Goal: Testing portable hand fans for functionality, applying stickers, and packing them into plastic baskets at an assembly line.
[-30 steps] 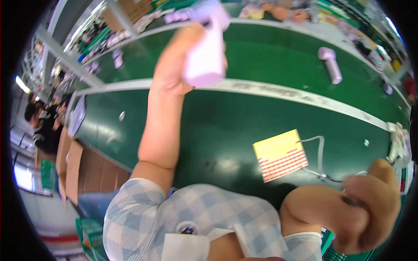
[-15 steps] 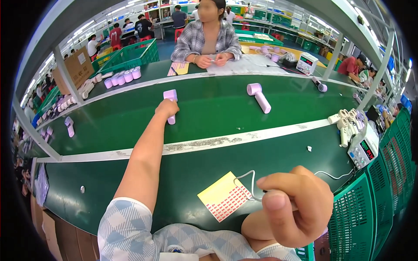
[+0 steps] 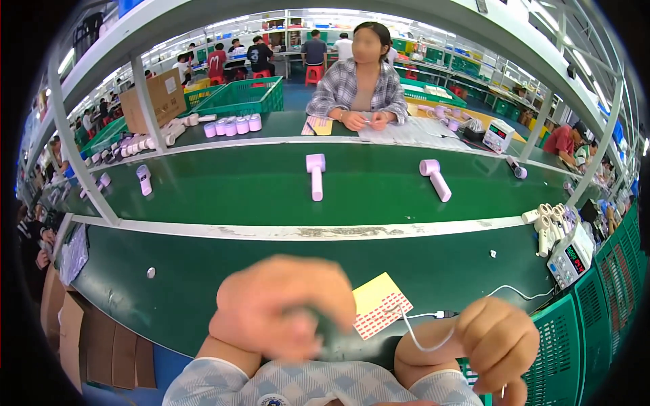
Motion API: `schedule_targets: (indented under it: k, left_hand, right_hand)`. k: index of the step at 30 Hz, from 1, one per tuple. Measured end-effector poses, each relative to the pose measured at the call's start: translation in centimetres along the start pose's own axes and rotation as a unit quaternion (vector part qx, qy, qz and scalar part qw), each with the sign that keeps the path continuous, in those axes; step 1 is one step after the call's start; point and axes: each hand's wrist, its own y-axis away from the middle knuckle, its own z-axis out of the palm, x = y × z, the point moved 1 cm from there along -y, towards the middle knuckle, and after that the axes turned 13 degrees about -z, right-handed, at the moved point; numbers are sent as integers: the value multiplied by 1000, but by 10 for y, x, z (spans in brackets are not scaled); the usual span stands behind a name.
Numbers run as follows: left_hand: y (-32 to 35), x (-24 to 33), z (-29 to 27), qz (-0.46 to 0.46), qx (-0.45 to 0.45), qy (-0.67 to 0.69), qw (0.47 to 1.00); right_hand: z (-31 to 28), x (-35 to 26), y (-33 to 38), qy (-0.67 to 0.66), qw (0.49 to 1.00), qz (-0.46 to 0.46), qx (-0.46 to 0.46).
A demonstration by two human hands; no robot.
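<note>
My left hand (image 3: 281, 308) is over the near bench, smeared by motion. Its fingers are curved with a gap to the thumb, and I see nothing between them. My right hand (image 3: 497, 338) is closed round a white cable (image 3: 421, 348) at the lower right; a thin tip pokes out below the fist. Between my hands lies a yellow sheet with rows of red labels (image 3: 382, 306), partly under the cable. A lilac handheld fan (image 3: 316, 177) rests on the green conveyor belt (image 3: 264, 196) ahead, with a second lilac fan (image 3: 435, 181) to its right.
A white-edged rail (image 3: 271, 232) divides bench from belt. At right stand a power supply (image 3: 571, 257), several white fans (image 3: 544, 223) and green crates (image 3: 552, 345). A co-worker (image 3: 362, 88) sits opposite. At left a small round disc (image 3: 151, 273) lies on the bench.
My left hand has let go of the lilac fan on the belt and drawn back toward me. My right hand has moved lower, still holding the cable. The view has shifted left.
</note>
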Motion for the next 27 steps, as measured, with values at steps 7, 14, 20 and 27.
schedule_targets:
  k: [7, 14, 20, 27]
  left_hand:
    - [25, 33, 26, 111, -370, 172, 906]
    - [18, 42, 15, 195, -288, 164, 923]
    - [21, 48, 3, 210, -298, 113, 924]
    - [46, 43, -1, 146, -260, 6, 954]
  right_hand:
    - [39, 23, -30, -72, 989, 27, -124]
    - [59, 42, -11, -55, 994, -31, -92]
    - [53, 39, -16, -112, 978, 92, -150]
    - [52, 50, -14, -86, 958, 29, -272]
